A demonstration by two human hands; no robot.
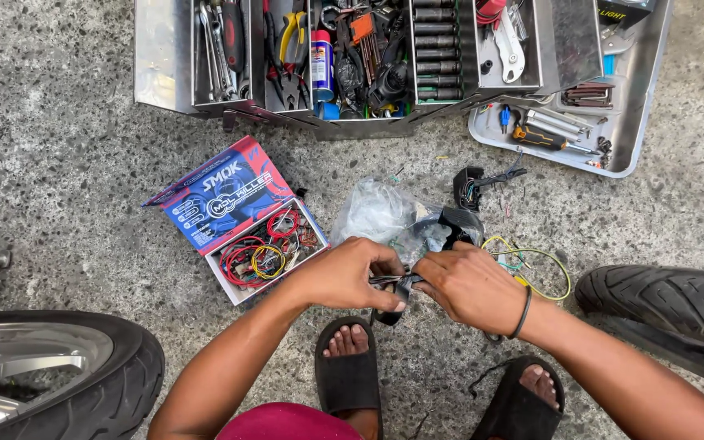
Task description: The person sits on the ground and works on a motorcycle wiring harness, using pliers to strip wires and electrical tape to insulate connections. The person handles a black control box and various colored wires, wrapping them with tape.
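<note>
There is one view only, from a camera on the person's head, looking almost straight down at the concrete floor (59,163). It sits close above the two hands, which meet near the middle of the frame. The open metal toolbox (352,57) lines the top edge, farthest from the wearer; the sandalled feet (350,371) mark the bottom edge, a tyre (662,305) at each lower corner.

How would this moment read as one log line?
left hand: grips wire bundle | right hand: grips same bundle | nearby: clear plastic bag, open box
</note>
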